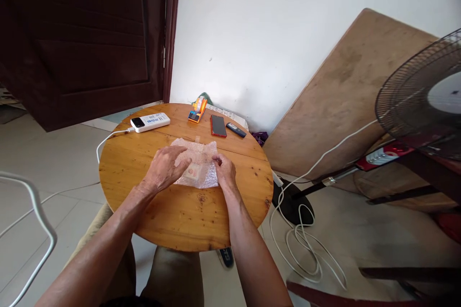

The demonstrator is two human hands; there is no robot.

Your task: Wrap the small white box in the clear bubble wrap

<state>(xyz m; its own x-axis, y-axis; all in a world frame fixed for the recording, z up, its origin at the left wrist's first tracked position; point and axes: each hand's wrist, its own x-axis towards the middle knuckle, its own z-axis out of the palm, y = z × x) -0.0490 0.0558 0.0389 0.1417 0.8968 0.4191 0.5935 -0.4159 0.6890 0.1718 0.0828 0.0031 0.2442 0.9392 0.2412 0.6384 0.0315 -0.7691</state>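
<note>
1. Looking down through the head camera, a round, varnished pine table (187,211) is seen between the person's knees, and a sheet of clear bubble wrap (201,156) is spread near its middle, folded over a small flat packet with a reddish printed face (193,172).
2. The bubble wrap is kept flat against the wood, apparently so that the springy film cannot lift off the packet it covers.
3. The left hand (163,169) is laid palm down on the left part of the wrap, its fingers spread wide and angled toward the packet; nothing is gripped, the film is only pressed.
4. The right hand (225,170) is set at the right edge of the wrap, its fingers curled narrowly, and the edge of the film appears to be pinched there, though the fingertips are too small for the grip to be told for certain.
5. Both forearms are stretched forward from the bottom of the frame and converge on the packet, the wrists held low over the tabletop.
6. Toward the far rim, well apart from the hands, a white power bank (150,122) with a white cable (108,139), an orange tape dispenser (197,109), a red-edged smartphone (218,125) and a small dark remote (236,129) are laid.
7. To the right a black standing fan (418,100) and a leaning brown board (345,91) are seen.
</note>
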